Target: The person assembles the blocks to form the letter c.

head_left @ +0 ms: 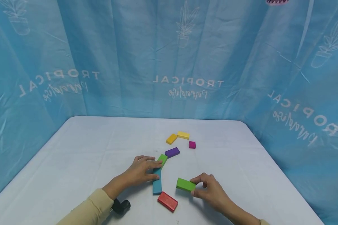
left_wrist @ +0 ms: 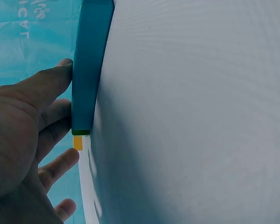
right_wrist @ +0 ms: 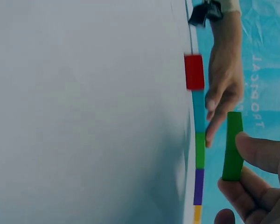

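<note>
My right hand (head_left: 209,189) pinches a green block (head_left: 185,184) between thumb and fingers, lifted over the table in the right wrist view. My left hand (head_left: 143,169) rests with extended fingers at a long blue block (head_left: 157,184). Its fingertips lie over the joint between that block and a light green block (head_left: 162,159). In the left wrist view the thumb and fingertips touch the face of the blue block (left_wrist: 89,65). A red block (head_left: 167,202) lies near the blue block's front end. A purple block (head_left: 172,152) lies just beyond the light green one.
Farther back on the white table (head_left: 107,140) are an orange-yellow block (head_left: 171,139), a pale yellow block (head_left: 183,135) and a small magenta cube (head_left: 192,144). A black device (head_left: 121,206) sits at the left wrist. Blue printed curtains (head_left: 135,56) surround the table.
</note>
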{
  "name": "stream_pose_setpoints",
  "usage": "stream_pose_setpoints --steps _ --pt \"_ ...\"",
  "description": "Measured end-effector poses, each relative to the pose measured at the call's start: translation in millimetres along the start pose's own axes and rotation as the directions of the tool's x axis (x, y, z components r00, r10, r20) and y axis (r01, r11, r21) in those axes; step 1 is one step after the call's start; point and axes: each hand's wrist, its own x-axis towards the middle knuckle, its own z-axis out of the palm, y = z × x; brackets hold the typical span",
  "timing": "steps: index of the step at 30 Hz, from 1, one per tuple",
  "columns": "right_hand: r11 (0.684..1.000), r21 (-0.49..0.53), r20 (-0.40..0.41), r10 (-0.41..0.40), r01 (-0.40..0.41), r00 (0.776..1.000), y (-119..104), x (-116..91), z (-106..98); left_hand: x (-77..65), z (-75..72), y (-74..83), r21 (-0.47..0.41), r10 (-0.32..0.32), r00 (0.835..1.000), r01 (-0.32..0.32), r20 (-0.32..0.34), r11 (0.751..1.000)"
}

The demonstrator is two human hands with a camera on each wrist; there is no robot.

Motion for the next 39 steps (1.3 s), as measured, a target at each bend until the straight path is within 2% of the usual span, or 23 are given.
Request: stream_pose_setpoints --steps 7,10,15,17,22,25,33,39 --pt "0.998 0.025 0.090 -0.062 0.060 0.994 9 -28 3 0.7 1.2 -1.4 -0.019 0.007 1.000 -0.007 0.003 1.000" --pt "0.998 0.017 0.134 -0.055 0.053 0.989 12 -35 4 1.1 2.3 -2.5 -0.022 0.012 1.000 -0.012 -0.001 1.000" --pt "1.000 0.015 0.205 0.005 -0.008 0.979 15 -42 5 1.1 2.3 -3.4 -0.019 0.025 1.000 -0.025 -0.009 0.999" --pt "1.000 0.023 0.204 -0.003 -0.001 0.979 16 -45 7 0.9 2.0 -3.3 -0.017 0.028 1.000 -0.028 -0.010 0.999" --pt "0.996 0.019 0.148 -0.094 0.092 0.984 21 -49 11 1.2 1.5 -2.7 -0.009 0.023 1.000 -0.023 -0.013 1.000" --pt "0.994 0.013 0.130 -0.113 0.112 0.985 21 -50 12 1.4 1.3 -2.1 -0.004 0.018 1.000 -0.018 -0.015 1.000" --pt "0.993 0.006 0.124 -0.117 0.117 0.985 21 -50 13 1.2 0.9 -2.2 -0.007 0.027 1.000 -0.028 -0.015 1.000" --pt "0.996 0.008 0.136 -0.090 0.090 0.987 19 -50 14 0.6 1.7 -2.2 -0.006 0.032 0.999 -0.032 -0.015 0.999"
